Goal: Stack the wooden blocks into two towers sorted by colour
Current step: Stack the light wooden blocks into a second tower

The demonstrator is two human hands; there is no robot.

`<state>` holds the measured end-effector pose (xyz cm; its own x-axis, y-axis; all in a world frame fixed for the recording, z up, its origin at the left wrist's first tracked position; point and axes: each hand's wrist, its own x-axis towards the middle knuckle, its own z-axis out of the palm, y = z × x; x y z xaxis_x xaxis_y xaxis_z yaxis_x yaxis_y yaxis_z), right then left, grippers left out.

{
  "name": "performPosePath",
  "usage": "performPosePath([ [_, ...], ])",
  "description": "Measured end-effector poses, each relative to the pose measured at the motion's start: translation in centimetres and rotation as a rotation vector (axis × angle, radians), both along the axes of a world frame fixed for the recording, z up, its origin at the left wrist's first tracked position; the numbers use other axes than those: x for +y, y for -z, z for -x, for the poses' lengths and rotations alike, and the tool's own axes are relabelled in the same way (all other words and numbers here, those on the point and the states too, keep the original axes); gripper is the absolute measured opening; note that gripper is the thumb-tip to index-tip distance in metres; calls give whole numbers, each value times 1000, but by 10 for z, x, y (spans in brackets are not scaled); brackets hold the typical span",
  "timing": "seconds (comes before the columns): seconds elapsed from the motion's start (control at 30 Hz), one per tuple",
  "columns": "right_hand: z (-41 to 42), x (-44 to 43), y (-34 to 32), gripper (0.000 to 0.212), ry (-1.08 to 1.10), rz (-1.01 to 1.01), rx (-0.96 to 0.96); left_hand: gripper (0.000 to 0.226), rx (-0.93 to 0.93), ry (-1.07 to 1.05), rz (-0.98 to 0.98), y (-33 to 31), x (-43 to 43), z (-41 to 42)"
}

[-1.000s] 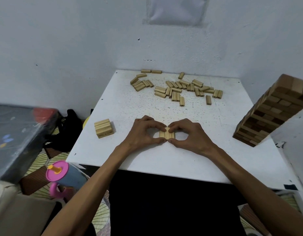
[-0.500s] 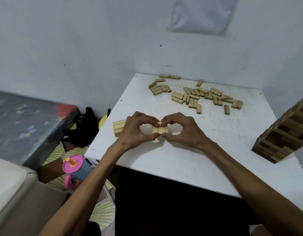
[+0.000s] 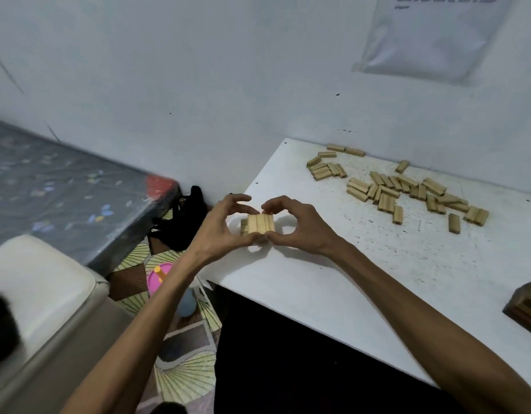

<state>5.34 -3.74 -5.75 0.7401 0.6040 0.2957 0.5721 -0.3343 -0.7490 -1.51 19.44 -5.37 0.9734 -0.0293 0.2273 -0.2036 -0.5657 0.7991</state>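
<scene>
Between the two hands sits a row of three pale blocks (image 3: 259,223), pinched from both ends. The left hand (image 3: 221,225) grips one side, the right hand (image 3: 300,228) the other, thumbs near and forefingers arched over the far edge. And that's the move: a second ago this row lay flat on the table (image 3: 348,279) straight ahead, with the low pale stack (image 3: 243,228) out beyond the left hand. Now the hands have swung it across, and the stack peeks out right under the left fingers. Whether the row has touched down, I can't tell. It looks like the next layer of the light tower. Plenty of loose blocks (image 3: 407,189) wait far beyond the right hand, and the dark tower (image 3: 527,303) stands well off to its outer side.
</scene>
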Motion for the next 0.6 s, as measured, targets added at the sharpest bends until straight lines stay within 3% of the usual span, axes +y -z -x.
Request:
performPosePath([
  [0.6, -11, 23, 9, 56, -23, 45, 24, 88, 50, -65, 82, 19, 14, 2],
])
